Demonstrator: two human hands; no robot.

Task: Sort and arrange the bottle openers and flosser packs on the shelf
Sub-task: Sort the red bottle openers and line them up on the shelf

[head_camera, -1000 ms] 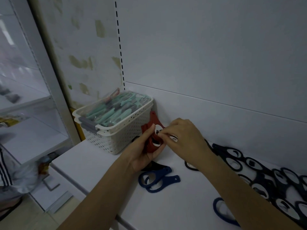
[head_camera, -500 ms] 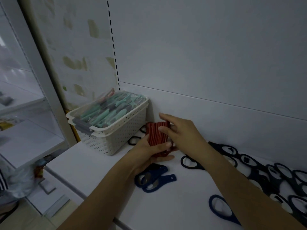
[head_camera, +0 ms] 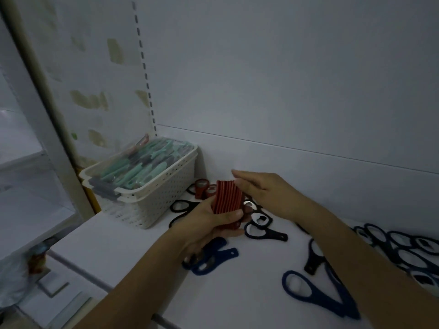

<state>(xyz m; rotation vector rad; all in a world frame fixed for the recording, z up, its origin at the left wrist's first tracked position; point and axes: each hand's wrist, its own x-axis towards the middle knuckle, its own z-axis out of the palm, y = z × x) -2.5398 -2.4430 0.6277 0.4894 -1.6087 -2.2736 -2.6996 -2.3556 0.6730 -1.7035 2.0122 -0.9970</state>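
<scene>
Head view. Since the earlier frame the right hand [head_camera: 266, 193] has drawn slightly off the stack of red openers [head_camera: 227, 198]; its fingers are straight, holding nothing, fingertips near the stack's top edge. The left hand [head_camera: 209, 224] still grips the stack edge-on above the shelf [head_camera: 237, 300], thumb across its lower end. Two more red openers [head_camera: 205, 187] now show behind it, beside the basket [head_camera: 152, 200] of flosser packs [head_camera: 140, 165]. Blue openers [head_camera: 209, 257] lie partly under the left wrist. Dark openers [head_camera: 403, 248] at right are cut off and dim.
</scene>
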